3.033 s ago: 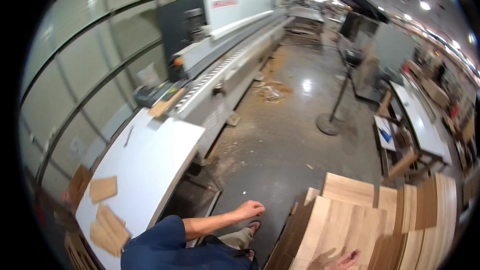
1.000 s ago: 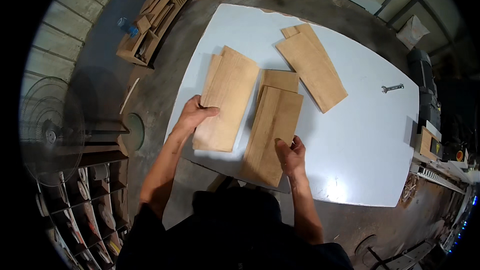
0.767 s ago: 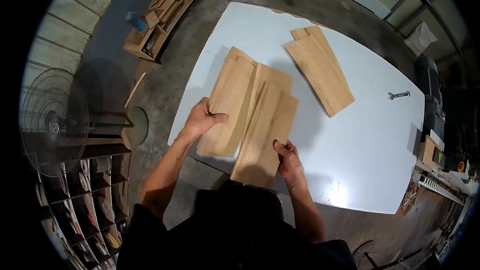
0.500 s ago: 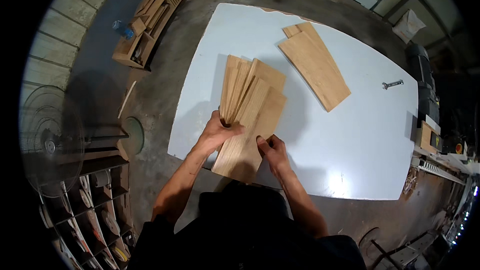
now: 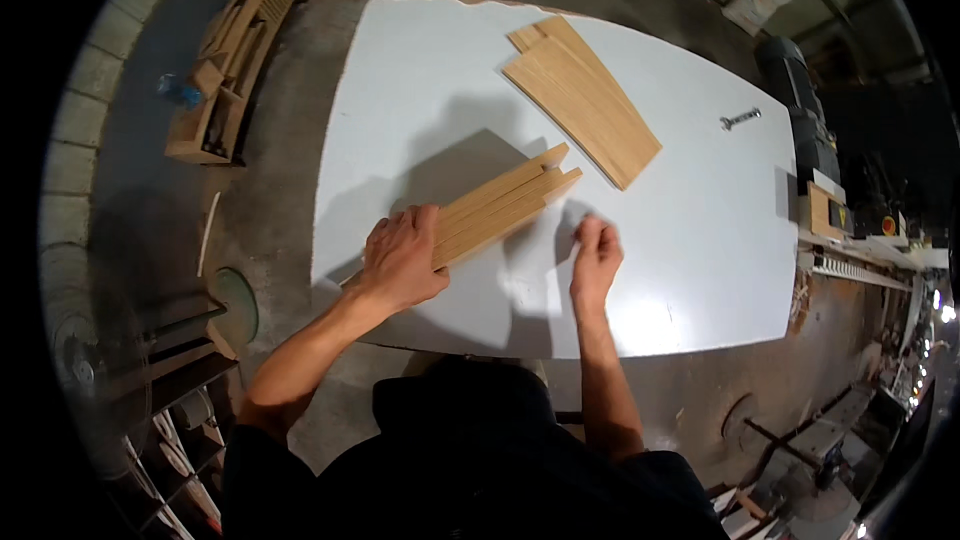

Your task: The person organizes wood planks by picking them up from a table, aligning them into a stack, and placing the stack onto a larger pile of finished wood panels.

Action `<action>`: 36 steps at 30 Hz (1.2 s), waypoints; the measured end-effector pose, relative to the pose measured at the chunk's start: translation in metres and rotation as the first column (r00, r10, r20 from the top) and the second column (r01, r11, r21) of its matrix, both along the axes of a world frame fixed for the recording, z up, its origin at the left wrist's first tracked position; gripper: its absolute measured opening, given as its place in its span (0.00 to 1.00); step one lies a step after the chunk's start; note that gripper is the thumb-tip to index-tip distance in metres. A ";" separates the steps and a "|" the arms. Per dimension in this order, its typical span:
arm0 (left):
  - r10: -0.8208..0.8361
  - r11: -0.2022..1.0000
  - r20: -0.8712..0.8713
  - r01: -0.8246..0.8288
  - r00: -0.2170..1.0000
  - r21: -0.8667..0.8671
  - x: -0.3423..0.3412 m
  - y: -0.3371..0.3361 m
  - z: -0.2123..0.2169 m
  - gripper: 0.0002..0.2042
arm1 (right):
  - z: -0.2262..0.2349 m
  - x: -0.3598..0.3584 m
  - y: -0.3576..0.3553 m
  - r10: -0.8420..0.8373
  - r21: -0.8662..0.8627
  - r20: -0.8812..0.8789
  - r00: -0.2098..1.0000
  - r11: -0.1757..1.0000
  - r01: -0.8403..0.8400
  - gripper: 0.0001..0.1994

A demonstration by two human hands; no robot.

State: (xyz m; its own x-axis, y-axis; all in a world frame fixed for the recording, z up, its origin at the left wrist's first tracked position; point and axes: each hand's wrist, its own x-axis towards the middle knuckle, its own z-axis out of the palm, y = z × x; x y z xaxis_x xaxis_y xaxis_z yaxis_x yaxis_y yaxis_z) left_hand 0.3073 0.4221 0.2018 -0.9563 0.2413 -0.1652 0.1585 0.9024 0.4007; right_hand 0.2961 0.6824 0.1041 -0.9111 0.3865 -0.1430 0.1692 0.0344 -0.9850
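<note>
My left hand (image 5: 402, 260) is wrapped over a stack of wooden boards (image 5: 500, 202), gripping it near its left end. The boards are pressed together and stand on edge, narrow sides up, slanting away to the right over the white tabletop (image 5: 690, 270). Their right ends are uneven. Whether the stack touches the table, I cannot tell. A short way right of those ends, my right hand (image 5: 597, 252) is apart from the wood, its fingers curled in and slightly blurred, with nothing showing in them. Beyond the stack lie two overlapping wooden boards (image 5: 585, 105) flat on the table.
A wrench (image 5: 740, 120) lies towards the table's right side. On the floor at the far left is a wooden cabinet (image 5: 235, 60) with a blue bottle (image 5: 180, 91) by it. A fan (image 5: 90, 365) and a compartmented rack (image 5: 175, 450) stand at the left. Machinery (image 5: 800, 90) borders the right.
The fanned boards have been gathered into a tight stack and turned on edge, pointing rightward. My right hand has let go and moved right. The whole view has shifted.
</note>
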 end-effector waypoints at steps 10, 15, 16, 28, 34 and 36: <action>-0.002 1.000 0.053 0.003 0.999 -0.017 0.030 -0.015 0.018 0.44 | 0.012 -0.065 -0.009 0.276 -0.247 -0.265 0.924 0.907 -0.342 0.48; 0.435 0.708 0.036 -0.366 0.900 0.604 0.109 -0.068 -0.028 0.44 | -0.001 -0.057 -0.017 0.322 -0.149 -0.281 0.904 0.916 -0.373 0.45; 0.524 0.517 0.071 -0.383 0.849 0.766 0.125 -0.075 -0.049 0.44 | -0.014 -0.055 -0.009 0.314 -0.142 -0.299 0.901 0.919 -0.368 0.43; 0.476 0.422 0.107 -0.334 0.873 0.843 0.078 -0.041 -0.077 0.50 | 0.008 -0.024 -0.031 0.236 -0.143 -0.278 0.931 0.948 -0.283 0.43; 0.463 0.396 0.162 -0.367 0.871 0.842 0.066 -0.026 -0.075 0.51 | 0.011 -0.019 -0.012 0.229 -0.054 -0.293 0.928 0.965 -0.255 0.38; 0.456 0.404 0.151 -0.355 0.877 0.843 0.064 -0.020 -0.074 0.51 | 0.012 -0.018 -0.009 0.202 -0.058 -0.293 0.935 0.972 -0.229 0.37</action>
State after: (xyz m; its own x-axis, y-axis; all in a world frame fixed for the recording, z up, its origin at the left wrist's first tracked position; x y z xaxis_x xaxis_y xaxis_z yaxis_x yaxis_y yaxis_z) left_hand 0.3713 0.4024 0.1281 -0.9779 -0.2073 -0.0261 -0.0518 0.1193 0.9915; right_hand 0.2783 0.6739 0.1162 -0.9789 0.1738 0.1074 -0.1181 -0.0521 -0.9916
